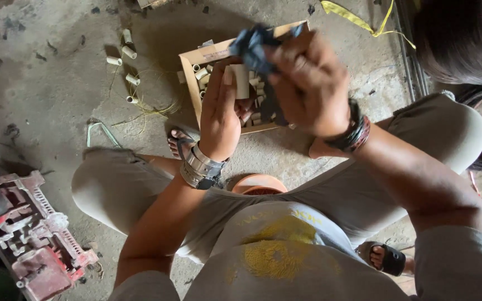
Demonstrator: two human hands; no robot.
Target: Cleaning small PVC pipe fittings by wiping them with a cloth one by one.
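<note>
L hand [218,114] fingers clamp one cream tube [242,79], R hand [307,83] fingers grip one dark rag [255,47] over cardboard box [192,60]; five tubes [129,52] lie loose on floor [46,83].

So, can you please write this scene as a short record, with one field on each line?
Setting: dusty concrete floor, seen from above a seated person
Left hand: holds a short pale tube piece
Right hand: grips a dark blue rag against the tube piece
Below the hands: open cardboard box with more pale tube pieces
Loose on the floor: several tube pieces left of the box
Lower left: red metal part
Top right: yellow strap
</note>
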